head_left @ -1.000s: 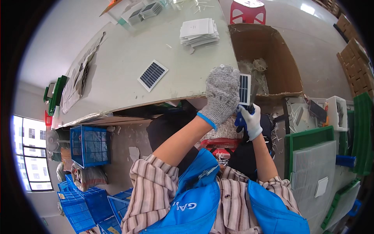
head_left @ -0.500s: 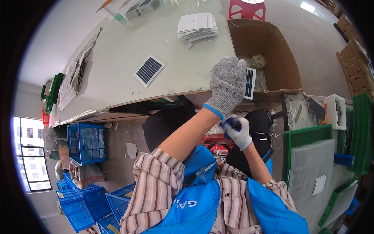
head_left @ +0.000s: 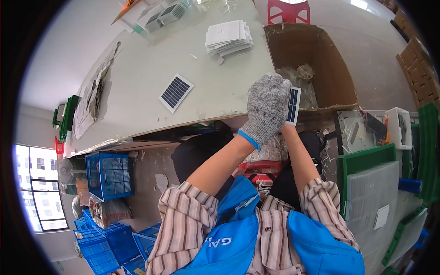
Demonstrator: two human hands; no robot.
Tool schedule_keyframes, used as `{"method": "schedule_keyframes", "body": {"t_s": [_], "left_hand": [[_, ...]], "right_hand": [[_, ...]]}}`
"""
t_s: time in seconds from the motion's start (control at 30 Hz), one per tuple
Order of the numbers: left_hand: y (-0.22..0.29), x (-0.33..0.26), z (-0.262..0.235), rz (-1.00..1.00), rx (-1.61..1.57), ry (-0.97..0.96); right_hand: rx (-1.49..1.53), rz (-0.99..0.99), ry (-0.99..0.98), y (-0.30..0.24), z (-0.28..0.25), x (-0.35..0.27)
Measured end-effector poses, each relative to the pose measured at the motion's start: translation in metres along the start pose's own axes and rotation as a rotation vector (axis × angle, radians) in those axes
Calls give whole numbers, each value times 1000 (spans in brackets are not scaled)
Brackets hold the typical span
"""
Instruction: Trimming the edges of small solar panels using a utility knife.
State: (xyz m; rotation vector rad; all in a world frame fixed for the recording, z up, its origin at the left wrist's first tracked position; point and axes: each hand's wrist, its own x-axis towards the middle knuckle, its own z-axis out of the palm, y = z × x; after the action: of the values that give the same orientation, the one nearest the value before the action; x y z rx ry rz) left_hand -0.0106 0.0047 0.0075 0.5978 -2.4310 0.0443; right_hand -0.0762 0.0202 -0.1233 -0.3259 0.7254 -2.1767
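My left hand (head_left: 266, 107), in a grey knit glove with a blue cuff, is raised at the table's near edge. It grips a small dark solar panel (head_left: 292, 106) by its long side, holding it upright. My right forearm (head_left: 298, 156) rises just behind it. The right hand itself is hidden by the glove and the panel. A second, larger solar panel (head_left: 176, 92) lies flat on the pale table (head_left: 137, 82), to the left of my hands.
An open cardboard box (head_left: 334, 68) with packing shreds stands right of the table. White sheets (head_left: 229, 36) are stacked at the far side. Blue crates (head_left: 109, 176) sit under the table at left. Green trays (head_left: 366, 160) and a white bin (head_left: 398, 126) are at right.
My right hand, seen lower down in a white glove with a blue object, has risen behind my left hand and is now hidden. The left hand keeps the small panel.
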Motion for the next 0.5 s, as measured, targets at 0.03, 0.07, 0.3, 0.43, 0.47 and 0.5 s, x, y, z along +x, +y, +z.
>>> {"method": "schedule_keyframes", "body": {"t_s": [0.03, 0.07, 0.3, 0.43, 0.47, 0.5], "left_hand": [[-8, -1, -6, -39, -23, -16], [-6, 1, -5, -67, -74, -32], [-6, 5, -17, 22, -87, 223], [-13, -18, -50, -529, -817, -120], [-17, -22, -57, -524, -815, -120], [-19, -25, -64, -361, -698, -136]], "right_hand": [[-13, 182, 178, -20, 27, -3], [-41, 347, 376, -39, 36, -4], [-268, -33, 12, -103, 15, -55], [-352, -129, -36, -109, 0, -68], [-349, -133, -36, -107, -11, -68], [-425, -218, -66, -105, -23, -66]]}}
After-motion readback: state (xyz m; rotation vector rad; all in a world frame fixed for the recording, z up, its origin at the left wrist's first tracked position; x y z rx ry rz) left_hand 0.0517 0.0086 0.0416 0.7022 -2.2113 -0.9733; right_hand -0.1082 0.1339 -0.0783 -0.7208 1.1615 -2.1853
